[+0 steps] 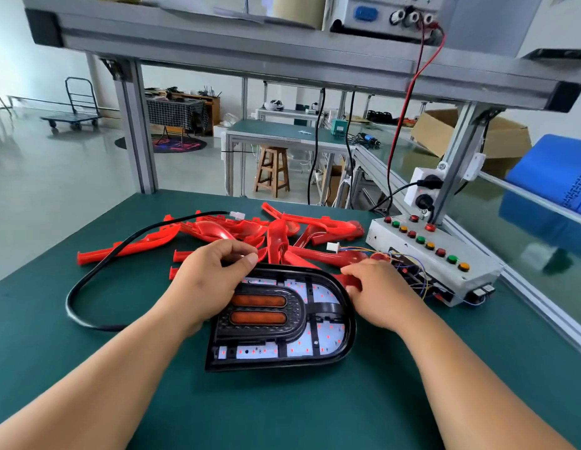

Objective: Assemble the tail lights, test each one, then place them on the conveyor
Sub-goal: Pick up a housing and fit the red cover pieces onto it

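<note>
the light (pixel 282 339) lies flat on the worktop (pixel 87 368) between both hands, the left hand (pixel 211 284) with fingers curled at its far left rim, thumb against forefinger, pinching i cannot tell what, the right hand (pixel 377 293) with fingers gripping a red lens (pixel 349 282) at its right rim.

- Beyond my desk (pixel 35 306), a pale glossy floor (pixel 55 170) reflects bright light.
- A wooden stool (pixel 272 172) stands beside a green-topped table (pixel 276 128).
- A platform trolley (pixel 75 112) stands far left.
</note>
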{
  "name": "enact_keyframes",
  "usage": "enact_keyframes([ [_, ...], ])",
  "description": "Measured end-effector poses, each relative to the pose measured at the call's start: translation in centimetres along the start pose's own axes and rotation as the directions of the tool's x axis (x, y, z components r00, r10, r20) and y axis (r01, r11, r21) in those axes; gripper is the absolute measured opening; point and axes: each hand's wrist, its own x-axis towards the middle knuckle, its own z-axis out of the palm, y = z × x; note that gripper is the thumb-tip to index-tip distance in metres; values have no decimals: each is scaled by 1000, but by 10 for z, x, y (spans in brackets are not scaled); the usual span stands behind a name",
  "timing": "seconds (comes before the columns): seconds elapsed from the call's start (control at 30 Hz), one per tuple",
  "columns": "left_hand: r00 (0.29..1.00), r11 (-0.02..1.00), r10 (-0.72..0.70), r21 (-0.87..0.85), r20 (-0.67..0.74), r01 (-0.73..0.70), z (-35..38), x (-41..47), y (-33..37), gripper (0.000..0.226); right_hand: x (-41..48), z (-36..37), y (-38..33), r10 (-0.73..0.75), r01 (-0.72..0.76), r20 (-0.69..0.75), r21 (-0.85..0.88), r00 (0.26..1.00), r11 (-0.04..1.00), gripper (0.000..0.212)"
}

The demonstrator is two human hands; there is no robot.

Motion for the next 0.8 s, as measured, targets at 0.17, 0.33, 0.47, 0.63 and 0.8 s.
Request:
enact_keyframes([
  [0.17, 1000, 1000, -10, 17, 21, 9, -3, 2, -1, 15, -5, 1, 3, 32, -33, 18, 87, 999, 996, 48],
  [0.33, 1000, 999, 5, 47, -13, -4, -7, 5, -4, 16, -2, 1, 4, 43, 8, -169, 288, 985, 958, 38],
  [0.47, 993, 987, 98, 137, -69, -88, -10, 4, 3, 19, -4, 3, 6, 20, -4, -59, 269, 998, 963, 28],
  [0.63, 982, 980, 148, 151, -120, -129, -14, 4, 7, 23, -3, 3, 5, 10, -11, 4, 145, 1000, 989, 30],
  [0.8, 958, 974, 208, 132, -197, -184, -18, 5, 8, 25, -2, 4, -1, 56, -54, -52, 40, 997, 998, 18],
])
